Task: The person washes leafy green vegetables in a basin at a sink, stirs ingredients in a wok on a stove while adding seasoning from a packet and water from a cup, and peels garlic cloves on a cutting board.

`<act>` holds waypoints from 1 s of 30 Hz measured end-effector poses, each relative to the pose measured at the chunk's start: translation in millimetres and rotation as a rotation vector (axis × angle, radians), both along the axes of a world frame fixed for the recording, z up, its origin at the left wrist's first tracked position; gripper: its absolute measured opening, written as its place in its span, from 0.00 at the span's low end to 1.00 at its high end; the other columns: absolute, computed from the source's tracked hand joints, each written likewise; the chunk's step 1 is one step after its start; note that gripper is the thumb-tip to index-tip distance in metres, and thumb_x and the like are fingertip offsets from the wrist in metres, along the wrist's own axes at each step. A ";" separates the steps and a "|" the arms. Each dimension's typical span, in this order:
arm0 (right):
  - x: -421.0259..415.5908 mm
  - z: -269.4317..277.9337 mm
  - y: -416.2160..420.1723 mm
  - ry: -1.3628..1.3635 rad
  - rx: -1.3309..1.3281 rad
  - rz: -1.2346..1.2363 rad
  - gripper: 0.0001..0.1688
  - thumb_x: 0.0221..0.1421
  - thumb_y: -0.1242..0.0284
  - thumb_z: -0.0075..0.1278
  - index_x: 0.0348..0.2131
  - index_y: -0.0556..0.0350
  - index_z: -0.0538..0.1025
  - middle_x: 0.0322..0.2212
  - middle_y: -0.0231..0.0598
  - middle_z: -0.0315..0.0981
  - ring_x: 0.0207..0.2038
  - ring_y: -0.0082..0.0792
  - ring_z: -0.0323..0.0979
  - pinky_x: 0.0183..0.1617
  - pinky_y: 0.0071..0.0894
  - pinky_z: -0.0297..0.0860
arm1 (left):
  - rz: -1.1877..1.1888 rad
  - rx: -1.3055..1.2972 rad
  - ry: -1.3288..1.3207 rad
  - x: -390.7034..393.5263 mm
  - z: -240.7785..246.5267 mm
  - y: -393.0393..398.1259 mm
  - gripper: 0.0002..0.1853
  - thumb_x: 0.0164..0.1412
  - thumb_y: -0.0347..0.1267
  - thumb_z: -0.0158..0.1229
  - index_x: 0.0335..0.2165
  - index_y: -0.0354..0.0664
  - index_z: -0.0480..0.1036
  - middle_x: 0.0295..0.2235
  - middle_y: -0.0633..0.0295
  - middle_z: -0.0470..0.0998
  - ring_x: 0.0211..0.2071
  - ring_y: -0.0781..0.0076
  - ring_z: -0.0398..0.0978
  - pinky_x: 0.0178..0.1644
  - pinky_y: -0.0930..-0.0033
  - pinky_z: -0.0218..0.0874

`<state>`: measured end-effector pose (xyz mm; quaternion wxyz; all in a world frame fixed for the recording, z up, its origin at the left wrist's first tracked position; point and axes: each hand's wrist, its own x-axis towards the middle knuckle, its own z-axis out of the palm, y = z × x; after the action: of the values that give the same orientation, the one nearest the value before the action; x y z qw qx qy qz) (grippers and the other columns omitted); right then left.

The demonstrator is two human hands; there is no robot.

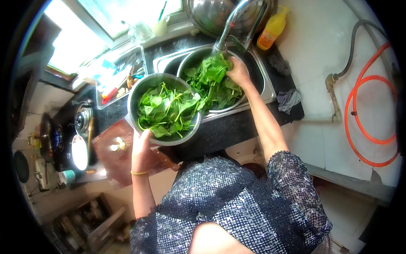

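Note:
My left hand grips the near rim of a metal basin, which is tilted and filled with leafy greens. This basin overlaps the left edge of a second metal basin in the sink. Beneath the faucet, my right hand grasps a bunch of leafy greens over that second basin. More greens lie inside it, below the bunch. Some leaves bridge the gap between the two basins. Whether water is running is hard to tell.
A cutting board carries peeled garlic cloves and a knife whose handle points toward me. Left of the sink stands a clear tray of utensils. A yellow bottle and a grey rag are on the right.

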<state>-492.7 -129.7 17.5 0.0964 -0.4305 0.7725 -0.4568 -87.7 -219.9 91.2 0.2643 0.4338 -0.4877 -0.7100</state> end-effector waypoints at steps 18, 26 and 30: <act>120.5 60.4 -31.7 0.151 -0.217 0.115 0.23 0.37 0.85 0.55 0.39 0.56 0.75 0.39 0.40 0.71 0.43 0.41 0.71 0.50 0.33 0.68 | -0.329 -0.220 0.018 -77.2 -60.4 -18.4 0.34 0.57 0.29 0.46 0.59 0.45 0.41 0.49 0.48 0.63 0.41 0.52 0.74 0.35 0.54 0.75; 161.9 66.6 -58.3 0.122 0.460 0.471 0.45 0.42 0.71 0.57 0.58 0.43 0.56 0.56 0.47 0.51 0.55 0.63 0.56 0.54 0.73 0.51 | -0.166 0.163 0.028 -61.2 -54.5 3.2 0.24 0.55 0.28 0.47 0.51 0.35 0.58 0.41 0.52 0.70 0.36 0.61 0.75 0.36 0.64 0.73; 112.5 100.6 -36.0 0.097 0.356 0.729 0.53 0.40 0.61 0.63 0.61 0.47 0.54 0.61 0.52 0.44 0.61 0.51 0.51 0.60 0.56 0.54 | -0.131 0.178 0.040 -29.2 -72.0 -0.9 0.21 0.55 0.27 0.49 0.49 0.34 0.62 0.39 0.54 0.72 0.36 0.62 0.76 0.35 0.59 0.74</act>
<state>-380.2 -165.7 118.0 0.2885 -0.6737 0.6399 -0.2309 -116.9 -220.9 19.1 0.1873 0.4087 -0.4447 -0.7747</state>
